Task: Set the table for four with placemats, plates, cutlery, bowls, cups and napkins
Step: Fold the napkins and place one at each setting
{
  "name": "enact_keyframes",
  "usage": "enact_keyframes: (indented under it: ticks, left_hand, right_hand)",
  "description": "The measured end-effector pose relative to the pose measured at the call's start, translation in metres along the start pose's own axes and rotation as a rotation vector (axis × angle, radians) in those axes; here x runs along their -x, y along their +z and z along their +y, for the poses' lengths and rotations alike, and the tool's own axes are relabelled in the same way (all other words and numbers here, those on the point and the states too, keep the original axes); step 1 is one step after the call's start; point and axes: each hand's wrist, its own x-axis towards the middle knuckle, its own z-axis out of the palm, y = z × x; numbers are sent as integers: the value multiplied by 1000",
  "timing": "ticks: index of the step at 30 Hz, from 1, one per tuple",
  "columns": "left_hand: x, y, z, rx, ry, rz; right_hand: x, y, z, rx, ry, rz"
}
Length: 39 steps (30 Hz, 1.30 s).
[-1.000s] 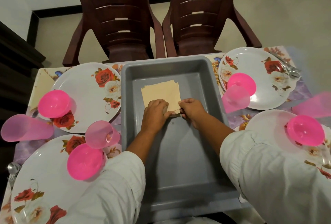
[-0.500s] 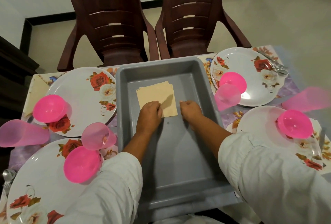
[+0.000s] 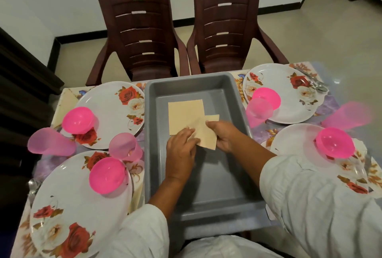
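The left hand (image 3: 180, 150) is bending its fingers down onto the near corner of a loose napkin (image 3: 206, 136). Its fingertips are hiding under the knuckles, so I cannot tell whether it is pinching the paper or only pressing it. The right hand (image 3: 226, 136) is grasping that napkin at its 3 o'clock edge, thumb on top and fingers curled beneath.

The napkin, a thin cream square, is lying askew over the napkin stack (image 3: 184, 113). The stack is sitting flat on the floor of the grey tray (image 3: 237, 96), toward its 12 o'clock end. White sleeves are covering the tray's 6 o'clock corners and part of the near-right plate (image 3: 293, 144). The near-left plate (image 3: 68, 206) is running off the lower edge. The cutlery (image 3: 316, 84) at 2 o'clock is showing only as small metal glints.

The tray is smooth moulded plastic with rounded corners. The plates are glossy white rounds printed with red roses, each carrying an opaque hot-pink bowl (image 3: 77, 120). Translucent pink tapered cups (image 3: 125, 146) are standing beside them. The one at 3 o'clock is blurring at the picture's edge. Two dark brown slatted chairs (image 3: 140, 36) are standing at 12 o'clock.
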Motion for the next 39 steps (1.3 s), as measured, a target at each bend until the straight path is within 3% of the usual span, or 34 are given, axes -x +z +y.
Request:
enact_keyframes:
  ticks: [2, 5, 10, 14, 16, 18, 20, 29, 36, 39]
  left_hand:
    - [12, -8, 12, 5, -102, -4]
    - [27, -19, 31, 99, -434, -2]
    - [40, -33, 66, 484, -990, 136]
    - [57, -37, 95, 733, -1220, 218]
    - [58, -41, 111, 1024, -1307, 317]
    - [57, -47, 131, 1383, -1318, 419]
    - [57, -52, 146, 1507, -1277, 413]
    - [54, -56, 187, 1407, -1138, 413]
    - [47, -61, 192, 1391, -992, 318]
    - [41, -57, 188, 1383, -964, 258]
  right_hand:
    - [9, -3, 7, -10, -17, -7]
    - [27, -7, 18, -63, 8, -64]
    - [62, -21, 33, -180, 55, -185]
    - [89, -45, 37, -200, 36, -251]
    - [100, -59, 39, -205, 21, -294]
    - [111, -75, 40, -203, 9, -327]
    - [120, -88, 40, -193, -8, -348]
    - [158, -142, 39, -130, -90, -393]
    - [162, -165, 26, -240, -150, -359]
    - [160, -173, 18, -155, -222, -314]
